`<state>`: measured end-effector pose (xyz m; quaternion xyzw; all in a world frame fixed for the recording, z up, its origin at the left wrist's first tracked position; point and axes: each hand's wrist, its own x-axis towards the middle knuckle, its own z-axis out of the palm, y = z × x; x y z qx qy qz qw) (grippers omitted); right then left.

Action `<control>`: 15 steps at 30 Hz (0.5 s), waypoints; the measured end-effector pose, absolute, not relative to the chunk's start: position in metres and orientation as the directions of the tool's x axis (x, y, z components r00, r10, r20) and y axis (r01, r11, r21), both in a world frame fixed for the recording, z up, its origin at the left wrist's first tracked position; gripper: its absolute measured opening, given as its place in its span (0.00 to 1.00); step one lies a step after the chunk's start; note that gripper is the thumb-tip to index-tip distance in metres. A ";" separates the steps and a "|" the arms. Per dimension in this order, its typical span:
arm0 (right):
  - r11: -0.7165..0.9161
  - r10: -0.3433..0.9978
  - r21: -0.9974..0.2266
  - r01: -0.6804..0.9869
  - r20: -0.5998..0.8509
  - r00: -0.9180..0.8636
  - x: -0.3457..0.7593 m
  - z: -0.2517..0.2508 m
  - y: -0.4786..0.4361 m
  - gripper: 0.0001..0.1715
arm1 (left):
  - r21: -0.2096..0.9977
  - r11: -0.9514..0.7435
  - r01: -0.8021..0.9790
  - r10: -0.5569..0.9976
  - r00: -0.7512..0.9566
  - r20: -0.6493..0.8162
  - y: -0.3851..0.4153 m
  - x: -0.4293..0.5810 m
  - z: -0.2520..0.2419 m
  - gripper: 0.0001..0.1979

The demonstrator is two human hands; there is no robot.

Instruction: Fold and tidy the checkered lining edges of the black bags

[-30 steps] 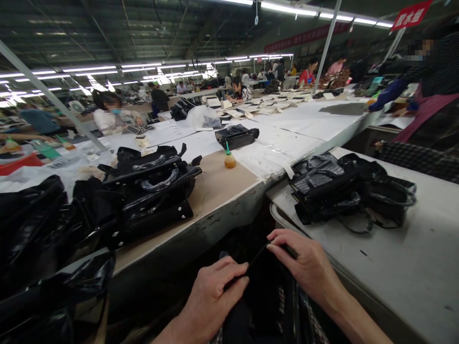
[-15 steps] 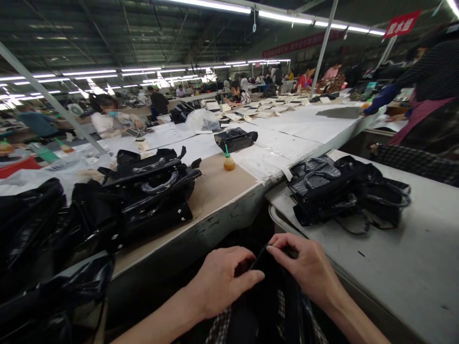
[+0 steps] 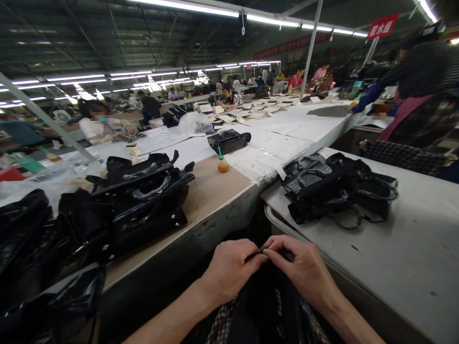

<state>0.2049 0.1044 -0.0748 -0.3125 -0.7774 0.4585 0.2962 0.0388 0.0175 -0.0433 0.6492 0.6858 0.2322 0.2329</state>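
Observation:
Low in front of me is a black bag, its lower part cut off by the bottom of the view. My left hand pinches the bag's upper edge between thumb and fingers. Right beside it, my right hand grips the same edge, and the fingertips of both hands nearly meet. Checked cloth shows under my left wrist; whether it belongs to the bag or to clothing I cannot tell.
Black bags are heaped on the left workbench, near a small glue bottle and another black bag. More black bags lie on the right-hand table. A co-worker stands at the far right.
My left hand has closed its thumb and fingers on the bag's edge and come up against my right hand. The view has turned slightly to the right.

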 end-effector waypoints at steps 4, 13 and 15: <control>0.392 0.716 -0.901 0.188 0.171 -0.677 0.201 -0.075 0.102 0.06 | 0.618 0.170 0.768 0.984 -0.171 -0.057 0.005 0.041 -0.045 0.11; 0.387 0.685 -0.912 0.135 0.186 -0.704 0.194 -0.075 0.096 0.08 | 0.580 0.408 0.705 0.911 -0.357 -0.207 -0.052 0.047 -0.043 0.08; 0.382 0.687 -0.914 0.138 0.180 -0.704 0.196 -0.074 0.095 0.08 | 0.570 0.409 0.713 0.912 -0.346 -0.222 -0.056 0.049 -0.041 0.09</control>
